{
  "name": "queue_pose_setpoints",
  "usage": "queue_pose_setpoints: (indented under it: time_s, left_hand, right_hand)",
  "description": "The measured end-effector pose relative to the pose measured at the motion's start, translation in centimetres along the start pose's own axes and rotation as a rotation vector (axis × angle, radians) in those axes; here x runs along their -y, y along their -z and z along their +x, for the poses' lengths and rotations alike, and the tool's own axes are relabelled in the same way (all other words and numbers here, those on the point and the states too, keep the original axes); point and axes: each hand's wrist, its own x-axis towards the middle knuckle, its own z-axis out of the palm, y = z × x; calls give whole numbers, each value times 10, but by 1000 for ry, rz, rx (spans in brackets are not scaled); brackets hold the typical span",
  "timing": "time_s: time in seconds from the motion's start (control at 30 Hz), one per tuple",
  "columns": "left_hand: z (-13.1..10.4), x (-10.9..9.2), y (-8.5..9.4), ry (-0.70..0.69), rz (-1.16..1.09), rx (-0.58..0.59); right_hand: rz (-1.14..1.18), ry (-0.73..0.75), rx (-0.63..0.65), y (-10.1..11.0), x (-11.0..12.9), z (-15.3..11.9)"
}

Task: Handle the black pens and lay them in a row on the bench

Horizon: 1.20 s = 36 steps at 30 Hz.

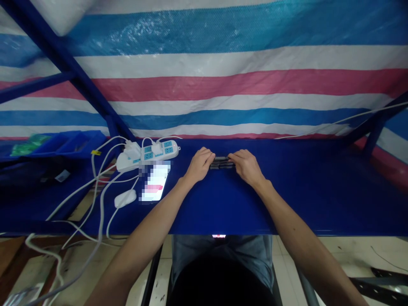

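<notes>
Fingers of the left hand (200, 165) and right hand (247, 167) pinch opposite ends of black pen-like sticks (221, 163) mid-way along the blue table (219, 204), apparently to align them. Left, a lit smartphone (156, 182) lies near the power strip (168, 148).

Striped sheeting (242, 87) hangs behind a blue table (312, 195) above a pale tiled floor (287, 272).

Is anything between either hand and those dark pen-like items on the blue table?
Nothing visible: the left hand and right hand are at opposite ends of the dark pen-like items. The lit phone and white power strip lie off to the left.
</notes>
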Motion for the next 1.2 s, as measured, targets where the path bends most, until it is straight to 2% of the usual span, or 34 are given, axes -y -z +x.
queue_pose_setpoints:
  time_s: [0.13,0.27,0.47,0.63,0.8,1.0,1.2]
  left_hand:
    - [-1,-3,-1,37,-12,31]
    - [-2,0,-2,81,-34,-21]
    - [-1,4,-2,35,35,-2]
    - [-1,3,0,28,-45,-48]
    - [-1,6,0,-26,-19,-49]
    - [-2,4,0,9,-24,-35]
    - [-2,1,0,-36,-1,-24]
  right_hand:
    - [79,-6,-10,-3,-3,-3]
    - [76,-41,15,-6,-2,-3]
    - [103,-75,-38,-8,6,2]
    - [115,-118,-89,-8,4,1]
    - [145,-81,-83,-6,4,0]
    - [188,-98,-107,-7,4,0]
    - [228,-97,-86,-9,3,-1]
